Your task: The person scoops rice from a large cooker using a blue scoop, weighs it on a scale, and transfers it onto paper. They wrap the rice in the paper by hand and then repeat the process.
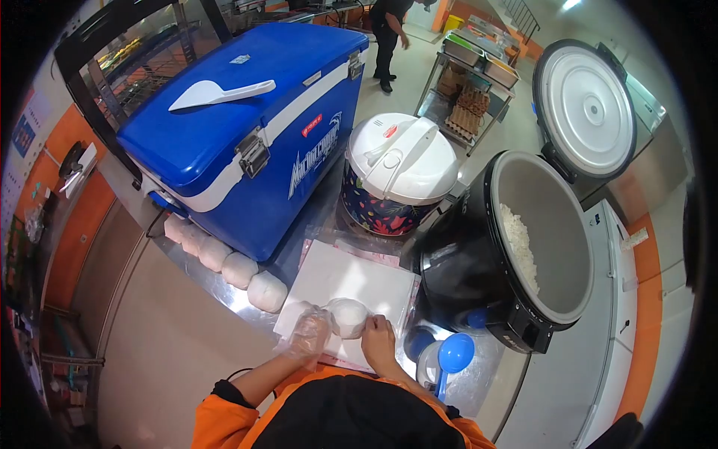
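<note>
A round white bundle (pixel 348 317), seemingly wrapped in paper, sits on a stack of white paper sheets (pixel 329 269). My left hand (pixel 307 331), in a clear plastic glove, is closed against the bundle's left side. On the opposite side, my bare right hand (pixel 378 341) has its fingers curled in at the bundle's edge; the fingertips are partly hidden. Several similar wrapped bundles (pixel 266 291) stand in a row left of the paper. To the right, a blue scoop (pixel 455 355) rests on a clear container beside my right forearm.
A blue cooler box (pixel 247 112) with a white paddle (pixel 221 94) on its lid stands at the back left. Behind the paper is a floral rice cooker (pixel 396 176). At right, an open black cooker (pixel 464 247) holds cooked rice (pixel 517 243). Another person (pixel 387 37) stands farther back.
</note>
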A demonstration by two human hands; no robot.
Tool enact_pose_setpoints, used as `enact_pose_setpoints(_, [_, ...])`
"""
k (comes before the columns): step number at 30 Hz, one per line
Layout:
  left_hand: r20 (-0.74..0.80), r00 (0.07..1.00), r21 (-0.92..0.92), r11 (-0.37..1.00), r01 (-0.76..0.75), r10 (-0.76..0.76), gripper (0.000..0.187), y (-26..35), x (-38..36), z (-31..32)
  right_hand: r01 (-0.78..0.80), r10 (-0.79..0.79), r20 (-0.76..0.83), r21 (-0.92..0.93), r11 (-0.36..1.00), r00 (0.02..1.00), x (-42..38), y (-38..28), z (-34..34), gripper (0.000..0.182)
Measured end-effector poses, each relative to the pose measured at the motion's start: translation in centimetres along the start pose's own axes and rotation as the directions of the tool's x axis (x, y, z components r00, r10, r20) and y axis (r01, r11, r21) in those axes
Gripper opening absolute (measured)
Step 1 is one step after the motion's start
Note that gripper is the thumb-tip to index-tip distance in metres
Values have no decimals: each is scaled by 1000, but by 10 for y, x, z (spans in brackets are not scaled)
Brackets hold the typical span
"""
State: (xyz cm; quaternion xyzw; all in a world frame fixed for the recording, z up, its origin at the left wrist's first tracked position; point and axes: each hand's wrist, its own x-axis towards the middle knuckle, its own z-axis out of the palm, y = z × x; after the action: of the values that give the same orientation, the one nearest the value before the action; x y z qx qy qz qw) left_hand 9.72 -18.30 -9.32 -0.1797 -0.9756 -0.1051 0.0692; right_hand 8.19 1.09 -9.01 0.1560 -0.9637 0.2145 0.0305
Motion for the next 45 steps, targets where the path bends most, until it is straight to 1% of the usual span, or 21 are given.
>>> enact_pose_setpoints(2, [182, 983, -144, 989, 28, -1, 14, -4, 8, -13, -25, 25, 62, -9, 1000, 998, -3, 0, -1, 29])
enact_pose_setpoints(6, [270, 963, -191, 979, 75, -22, 19, -27, 23, -19, -34, 28, 43, 154, 987, 999, 8, 16, -14, 19])
enact_pose_setpoints(8, [298, 924, -431, 830, 354, -239, 21, -38, 32, -6, -91, 70, 100, 217, 972, 993, 20, 19, -20, 14])
enact_pose_setpoints(13, [329, 931, -277, 926, 257, -160, 24, -54, 43, 26, -200, 157, 213, 199, 959, 964, 38, 27, -15, 15])
enact_pose_setpoints(15, [313, 932, -281, 920, 273, -181, 24, -51, 44, 23, -139, 132, 82, 82, 987, 988, 36, 28, -5, 23])
enact_pose_setpoints(16, [191, 948, -208, 933, 294, -256, 25, -45, 46, 24, -94, 93, -42, -46, 994, 995, 33, 28, -1, 32])
enact_pose_setpoints(18, [60, 947, -138, 937, 320, -315, 26, -41, 49, 18, -218, 222, 59, -67, 974, 973, 39, 25, -2, 37])
enact_pose_setpoints(20, [424, 869, -126, 934, 335, -255, 29, -48, 55, 9, -334, 345, 151, -96, 938, 926, 42, 22, -2, 41])
enact_pose_setpoints(22, [431, 875, -141, 941, 308, -222, 28, -55, 53, 16, -390, 394, 233, -65, 918, 889, 47, 21, 0, 39])
enact_pose_setpoints(26, [456, 881, -394, 859, 328, -127, 22, -41, 51, -8, -185, 131, 279, 178, 966, 951, 41, 40, 1, 31])
enact_pose_setpoints(27, [453, 881, -390, 857, 335, -139, 22, -39, 47, -10, -115, 77, 201, 186, 976, 977, 35, 36, -6, 28])
enact_pose_setpoints(29, [33, 999, -298, 955, 0, 10, 19, -35, 29, -11, -33, 7, 131, 200, 979, 991, 29, 31, -8, 25])
enact_pose_setpoints(30, [35, 999, -291, 957, 15, -5, 19, -37, 21, 7, -10, -14, 95, 243, 970, 995, 28, 32, -6, 24])
enact_pose_setpoints(32, [-169, 983, -564, 825, -32, -77, 22, -47, 12, 58, 24, -45, 64, 290, 957, 997, 25, 34, -5, 23])
enact_pose_setpoints(33, [-107, 985, -770, 638, 4, -135, 17, -24, 15, 8, 71, -89, 44, 319, 945, 995, 24, 35, -7, 23])
enact_pose_setpoints(36, [-103, 979, -659, 749, 67, -178, 17, -7, 6, -14, 124, -148, 31, 396, 910, 989, 21, 31, -16, 21])
enact_pose_setpoints(39, [28, 968, -711, 675, 194, -249, 17, -6, 5, -28, -109, -10, 216, 532, 840, 976, 18, 32, -24, 18])
enact_pose_setpoints(41, [50, 956, -717, 656, 237, -290, 19, -9, 4, -28, -178, -68, 265, 795, 580, 962, 17, 40, -22, 18])
enact_pose_setpoints(42, [67, 947, -718, 644, 263, -313, 18, -11, 1, -32, -173, -76, 265, 794, 583, 961, 18, 31, -35, 18])
enact_pose_setpoints(44, [84, 937, -718, 631, 293, -339, 16, -9, -8, -54, -238, -233, 292, 942, 235, 927, 12, 14, -69, 20])
enact_pose_setpoints(45, [125, 938, -899, 363, 245, -322, 16, 1, -16, -83, -208, -288, 273, 949, 237, 918, 12, 9, -77, 24])
